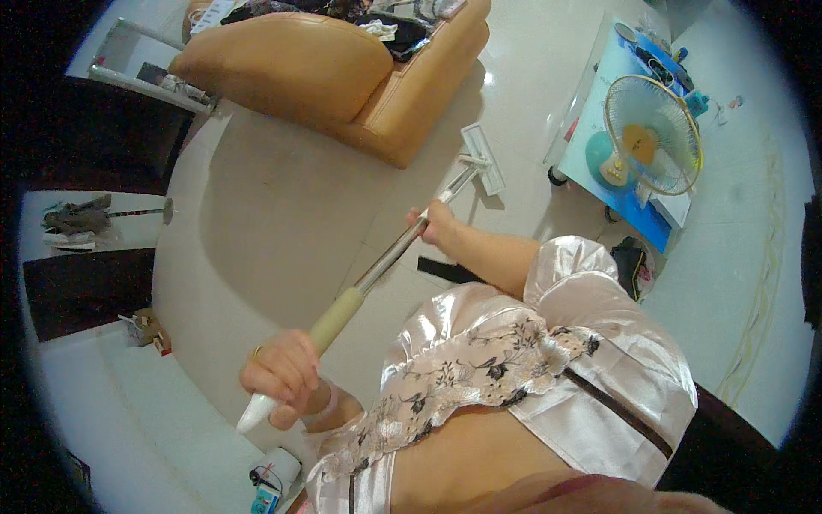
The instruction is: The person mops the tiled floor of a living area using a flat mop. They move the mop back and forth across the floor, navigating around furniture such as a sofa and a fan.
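Note:
A flat mop runs slantwise across the view, its metal pole (392,258) held in both hands. My left hand (280,371), with a ring on one finger, is closed round the pale green grip (335,319) near the white end cap (254,414). Farther down, my right hand (438,221) grips the pole close to the mop head. The white rectangular mop head (492,168) lies on the tiled floor (289,212), just beside the corner of a tan leather sofa (282,70). Any cloth under the mop head is hidden.
Clothes and bags (401,35) lie on the sofa. To the right, a wheeled table (581,148) bears a fan (652,138) and small items. A black bag (630,263) sits below it. Dark doors (90,289) and a cardboard box (154,331) are at the left.

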{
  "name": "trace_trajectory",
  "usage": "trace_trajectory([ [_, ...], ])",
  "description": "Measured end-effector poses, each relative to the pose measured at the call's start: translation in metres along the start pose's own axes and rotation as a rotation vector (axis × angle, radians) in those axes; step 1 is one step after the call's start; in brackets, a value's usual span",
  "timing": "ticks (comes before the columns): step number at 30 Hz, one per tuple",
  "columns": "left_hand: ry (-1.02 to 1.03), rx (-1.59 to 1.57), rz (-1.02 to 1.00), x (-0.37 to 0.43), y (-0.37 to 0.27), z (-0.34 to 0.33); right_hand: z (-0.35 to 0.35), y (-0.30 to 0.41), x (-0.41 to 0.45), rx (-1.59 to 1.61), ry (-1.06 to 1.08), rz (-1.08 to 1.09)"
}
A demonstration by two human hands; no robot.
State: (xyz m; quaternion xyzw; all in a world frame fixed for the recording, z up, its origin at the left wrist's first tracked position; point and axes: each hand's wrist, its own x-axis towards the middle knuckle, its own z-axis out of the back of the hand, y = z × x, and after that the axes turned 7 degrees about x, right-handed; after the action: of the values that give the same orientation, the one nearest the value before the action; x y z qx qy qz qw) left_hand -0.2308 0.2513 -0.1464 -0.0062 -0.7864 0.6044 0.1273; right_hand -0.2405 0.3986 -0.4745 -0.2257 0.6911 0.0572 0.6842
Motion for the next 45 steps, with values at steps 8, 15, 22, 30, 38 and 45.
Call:
trace_trajectory([
  [8,0.401,0.056,0.018,0.080,0.062,-0.055,-0.015,0.113,0.011,0.017,-0.071,0.123],
  [15,0.322,0.104,0.054,0.049,0.043,-0.046,-0.011,0.094,0.004,0.038,-0.063,0.148],
  [22,0.321,0.082,0.016,0.037,0.061,-0.058,0.007,0.125,0.027,0.090,-0.014,0.274],
  [30,0.447,0.143,0.165,0.167,0.114,-0.022,-0.080,0.197,0.057,0.124,-0.098,0.322],
  [38,0.493,0.280,0.261,0.245,0.212,-0.052,-0.125,0.343,0.141,0.089,-0.045,0.335],
  [45,0.542,0.320,0.365,0.302,0.351,-0.116,-0.144,0.494,0.210,0.033,-0.183,0.397],
])
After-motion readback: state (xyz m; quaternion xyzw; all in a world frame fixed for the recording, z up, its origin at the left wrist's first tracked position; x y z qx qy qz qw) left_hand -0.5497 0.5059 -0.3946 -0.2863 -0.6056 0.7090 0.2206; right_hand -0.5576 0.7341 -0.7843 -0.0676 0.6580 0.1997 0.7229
